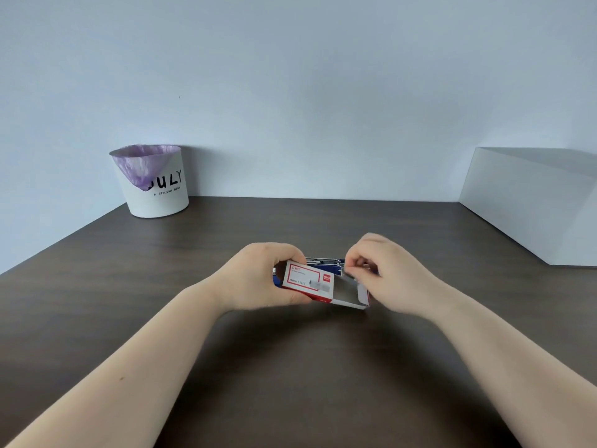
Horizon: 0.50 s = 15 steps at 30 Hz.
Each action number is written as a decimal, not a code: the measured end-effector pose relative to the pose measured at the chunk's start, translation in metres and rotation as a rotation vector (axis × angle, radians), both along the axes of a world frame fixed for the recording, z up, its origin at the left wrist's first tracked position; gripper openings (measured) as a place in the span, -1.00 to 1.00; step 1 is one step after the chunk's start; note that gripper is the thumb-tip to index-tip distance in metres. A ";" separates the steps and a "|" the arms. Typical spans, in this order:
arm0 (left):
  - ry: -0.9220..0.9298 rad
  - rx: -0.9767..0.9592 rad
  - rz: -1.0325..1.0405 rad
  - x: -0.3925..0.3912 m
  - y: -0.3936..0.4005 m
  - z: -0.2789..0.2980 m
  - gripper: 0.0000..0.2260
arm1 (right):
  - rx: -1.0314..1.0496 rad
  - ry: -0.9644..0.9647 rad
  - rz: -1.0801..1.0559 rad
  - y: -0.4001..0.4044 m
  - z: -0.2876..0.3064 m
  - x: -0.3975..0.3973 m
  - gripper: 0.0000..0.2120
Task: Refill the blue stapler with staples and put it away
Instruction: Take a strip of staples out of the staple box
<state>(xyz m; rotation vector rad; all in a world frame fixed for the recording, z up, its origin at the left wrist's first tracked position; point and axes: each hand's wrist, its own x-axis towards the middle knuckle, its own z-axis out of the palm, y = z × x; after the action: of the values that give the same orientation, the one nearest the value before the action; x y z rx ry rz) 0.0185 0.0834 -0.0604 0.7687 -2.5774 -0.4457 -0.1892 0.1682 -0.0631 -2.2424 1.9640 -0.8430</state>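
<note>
1. At 6 o'clock our two forearms rise from the lower edge over the dark table (290, 367), converging toward the centre of the view.
2. Our left hand (261, 276) is clenched around the closed end of the staple box (307, 281), holding it above the table.
3. Our right hand (384, 276) is pinched shut at the open tray end at 3 o'clock of the box. We cannot tell what it grips; the fingertips are blurred.
4. The blue stapler (326, 262) lies just beyond the box at its 12 o'clock, mostly hidden, apparently open.
5. We judge the stapler rigid and fairly heavy: grasp it across the body. Staple strips are probably brittle: pinch the long sides lightly.
6. A white bin (158, 198) stands at 10 o'clock against the wall; a white box (529, 205) sits at 2 o'clock.
</note>
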 end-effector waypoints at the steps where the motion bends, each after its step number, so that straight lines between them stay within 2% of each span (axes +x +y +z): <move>1: -0.017 -0.001 0.007 0.000 0.000 0.000 -0.62 | 0.007 -0.030 -0.033 0.000 0.002 -0.002 -0.90; 6: -0.068 -0.027 0.023 -0.001 -0.003 -0.001 -0.61 | 0.224 -0.004 -0.176 0.001 0.002 -0.008 -0.88; 15: -0.096 0.020 0.052 -0.001 -0.001 -0.001 -0.57 | 0.281 -0.553 -0.212 0.005 0.008 0.004 -0.88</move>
<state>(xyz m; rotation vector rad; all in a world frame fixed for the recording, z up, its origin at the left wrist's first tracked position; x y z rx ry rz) 0.0174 0.0820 -0.0613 0.8816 -2.6385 -0.4284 -0.1854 0.1734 -0.0552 -1.4656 1.9102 -0.9976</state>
